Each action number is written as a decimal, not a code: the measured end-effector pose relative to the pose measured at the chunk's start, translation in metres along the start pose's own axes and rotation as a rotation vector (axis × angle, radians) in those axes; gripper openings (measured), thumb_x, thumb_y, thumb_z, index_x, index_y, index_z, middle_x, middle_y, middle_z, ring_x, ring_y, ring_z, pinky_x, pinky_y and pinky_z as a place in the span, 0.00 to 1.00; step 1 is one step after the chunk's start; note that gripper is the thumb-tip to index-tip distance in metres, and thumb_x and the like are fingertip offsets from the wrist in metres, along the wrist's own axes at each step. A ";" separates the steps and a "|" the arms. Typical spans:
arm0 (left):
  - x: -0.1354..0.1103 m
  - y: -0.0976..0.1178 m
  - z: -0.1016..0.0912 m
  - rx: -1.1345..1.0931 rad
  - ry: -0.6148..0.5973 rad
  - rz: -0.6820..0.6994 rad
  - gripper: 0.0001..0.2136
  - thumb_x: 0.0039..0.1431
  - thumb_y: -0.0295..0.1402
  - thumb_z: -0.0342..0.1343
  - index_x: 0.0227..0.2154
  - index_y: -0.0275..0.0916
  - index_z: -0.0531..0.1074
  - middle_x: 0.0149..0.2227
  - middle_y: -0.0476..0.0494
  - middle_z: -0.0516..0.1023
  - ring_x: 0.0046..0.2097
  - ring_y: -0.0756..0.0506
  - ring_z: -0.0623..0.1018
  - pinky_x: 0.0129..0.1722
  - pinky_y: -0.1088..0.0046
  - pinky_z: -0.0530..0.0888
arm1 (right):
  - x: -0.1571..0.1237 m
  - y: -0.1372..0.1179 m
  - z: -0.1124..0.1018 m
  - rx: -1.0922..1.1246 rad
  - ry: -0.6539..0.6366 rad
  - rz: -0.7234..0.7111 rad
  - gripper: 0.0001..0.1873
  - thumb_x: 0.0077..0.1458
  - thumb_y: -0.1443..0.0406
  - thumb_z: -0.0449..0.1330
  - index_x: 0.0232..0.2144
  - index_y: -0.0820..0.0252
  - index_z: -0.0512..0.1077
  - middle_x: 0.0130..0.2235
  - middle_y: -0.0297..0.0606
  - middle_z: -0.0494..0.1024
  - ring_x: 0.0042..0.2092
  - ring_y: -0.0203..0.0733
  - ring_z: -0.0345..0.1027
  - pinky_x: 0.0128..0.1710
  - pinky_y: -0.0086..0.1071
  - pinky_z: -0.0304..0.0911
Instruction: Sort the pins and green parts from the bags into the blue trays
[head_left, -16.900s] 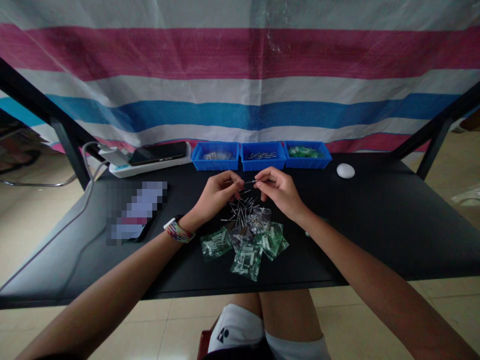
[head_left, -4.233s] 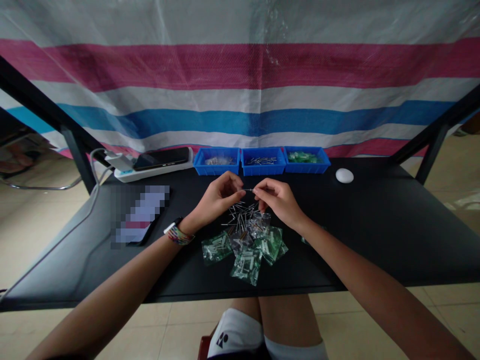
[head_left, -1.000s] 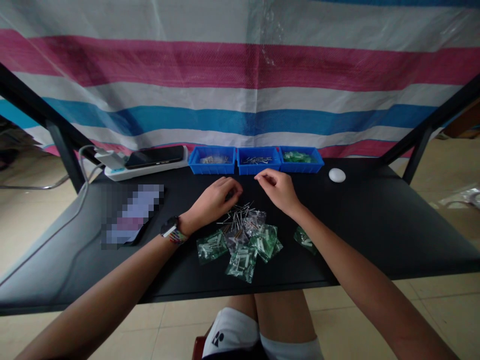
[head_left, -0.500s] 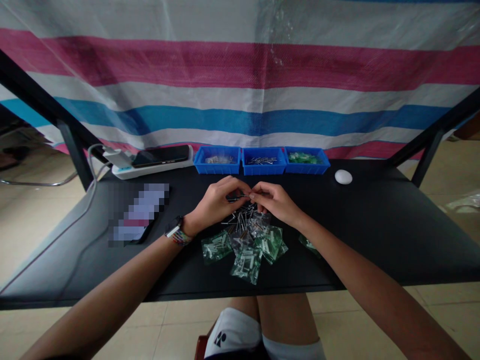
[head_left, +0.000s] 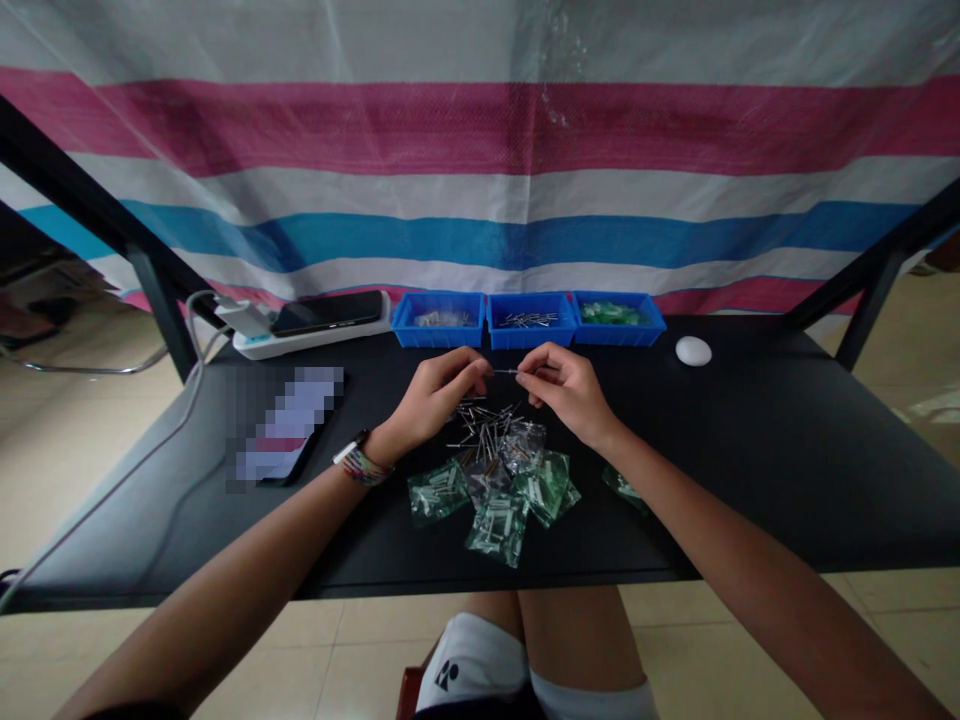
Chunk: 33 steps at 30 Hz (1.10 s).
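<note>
A thin silvery metal pin [head_left: 505, 371] stretches level between my two hands above the black table. Thumb and fingertips of my left hand [head_left: 439, 392] are pinched at its left end. At the right end, my right hand [head_left: 568, 392] grips it between thumb and forefinger, the other fingers curled. Just below the hands lies a loose heap of similar metal pins [head_left: 484, 425]. Nearer the front edge are small clear bags [head_left: 523, 445] and green-tinted bags [head_left: 499, 525] with pale, stick-like pieces inside.
Along the back stand three blue bins: the left bin [head_left: 438, 338] with clear packets, the middle bin [head_left: 531, 340] with metal pins, the right bin [head_left: 621, 338] with green packets. A power strip [head_left: 315, 340], a phone [head_left: 296, 430] and a white mouse-like object [head_left: 694, 351] flank them.
My hands have drawn slightly apart, so the pin's middle now shows between them. They were touching before. The view has shifted a little.
</note>
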<state>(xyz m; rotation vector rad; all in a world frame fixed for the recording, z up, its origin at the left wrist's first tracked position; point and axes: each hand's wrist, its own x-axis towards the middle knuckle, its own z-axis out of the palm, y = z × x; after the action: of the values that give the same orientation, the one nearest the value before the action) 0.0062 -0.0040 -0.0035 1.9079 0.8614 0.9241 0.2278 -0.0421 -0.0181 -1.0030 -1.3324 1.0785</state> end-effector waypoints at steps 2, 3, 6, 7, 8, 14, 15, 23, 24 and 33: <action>0.002 -0.001 0.000 -0.036 0.004 -0.034 0.20 0.71 0.49 0.56 0.33 0.36 0.78 0.29 0.45 0.79 0.32 0.47 0.76 0.33 0.72 0.71 | 0.000 0.000 0.000 -0.003 0.006 -0.010 0.17 0.53 0.53 0.74 0.33 0.56 0.74 0.31 0.30 0.75 0.25 0.33 0.69 0.24 0.29 0.66; 0.003 -0.001 0.001 -0.059 0.003 -0.045 0.20 0.70 0.49 0.57 0.32 0.36 0.78 0.28 0.46 0.78 0.31 0.47 0.76 0.33 0.73 0.70 | 0.000 0.000 0.000 -0.004 0.004 -0.013 0.18 0.52 0.53 0.75 0.33 0.57 0.74 0.30 0.30 0.75 0.25 0.33 0.68 0.24 0.29 0.66; 0.004 0.002 0.001 -0.116 -0.004 -0.063 0.18 0.66 0.47 0.61 0.29 0.36 0.77 0.28 0.46 0.79 0.31 0.48 0.75 0.32 0.73 0.70 | 0.000 0.000 0.000 -0.002 -0.003 -0.024 0.17 0.52 0.53 0.74 0.33 0.57 0.74 0.30 0.30 0.75 0.25 0.33 0.68 0.24 0.29 0.65; 0.004 0.003 0.001 -0.125 -0.008 -0.064 0.18 0.66 0.46 0.62 0.29 0.36 0.77 0.28 0.46 0.79 0.31 0.48 0.75 0.32 0.74 0.70 | 0.000 -0.001 0.001 -0.002 -0.006 -0.029 0.17 0.52 0.54 0.74 0.33 0.57 0.74 0.30 0.30 0.74 0.25 0.33 0.68 0.24 0.29 0.65; 0.004 0.004 0.001 -0.131 -0.012 -0.064 0.17 0.65 0.46 0.63 0.28 0.36 0.77 0.28 0.46 0.79 0.31 0.49 0.75 0.32 0.74 0.69 | -0.001 -0.001 0.000 -0.001 -0.005 -0.034 0.16 0.52 0.55 0.74 0.33 0.57 0.74 0.30 0.30 0.74 0.25 0.33 0.68 0.24 0.29 0.65; 0.003 0.008 0.003 -0.195 0.011 -0.042 0.14 0.61 0.42 0.67 0.31 0.36 0.77 0.27 0.47 0.77 0.30 0.49 0.74 0.32 0.74 0.70 | 0.000 -0.002 -0.003 0.044 0.024 0.017 0.13 0.52 0.58 0.72 0.38 0.56 0.76 0.35 0.31 0.76 0.25 0.32 0.70 0.24 0.29 0.67; 0.003 0.007 0.004 -0.209 0.020 -0.035 0.13 0.61 0.42 0.68 0.31 0.36 0.76 0.28 0.48 0.77 0.30 0.49 0.74 0.32 0.74 0.70 | 0.000 -0.002 -0.003 0.050 0.017 0.041 0.13 0.53 0.57 0.71 0.38 0.57 0.76 0.35 0.32 0.77 0.25 0.33 0.71 0.24 0.29 0.67; 0.002 0.003 0.006 -0.221 0.099 -0.008 0.13 0.56 0.38 0.71 0.30 0.36 0.75 0.30 0.46 0.79 0.31 0.50 0.75 0.32 0.74 0.71 | 0.000 -0.003 -0.003 0.069 -0.066 0.149 0.19 0.58 0.50 0.67 0.29 0.59 0.76 0.28 0.35 0.79 0.25 0.35 0.72 0.25 0.29 0.68; 0.002 0.003 0.006 -0.221 0.100 -0.008 0.13 0.56 0.38 0.71 0.30 0.36 0.75 0.30 0.47 0.79 0.31 0.50 0.75 0.32 0.74 0.71 | 0.000 -0.004 -0.002 0.070 -0.068 0.148 0.18 0.57 0.50 0.68 0.29 0.59 0.76 0.27 0.35 0.79 0.25 0.35 0.72 0.25 0.29 0.68; 0.001 0.006 0.004 -0.236 0.031 -0.052 0.11 0.60 0.38 0.67 0.36 0.37 0.75 0.27 0.50 0.75 0.28 0.50 0.73 0.29 0.76 0.67 | -0.001 -0.006 -0.001 0.042 -0.031 0.054 0.14 0.53 0.55 0.71 0.29 0.58 0.76 0.28 0.33 0.78 0.25 0.35 0.71 0.25 0.30 0.67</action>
<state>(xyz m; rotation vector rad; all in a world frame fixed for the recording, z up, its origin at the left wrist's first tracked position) 0.0112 -0.0074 0.0005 1.6657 0.7797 0.9804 0.2291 -0.0445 -0.0125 -0.9999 -1.3086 1.1620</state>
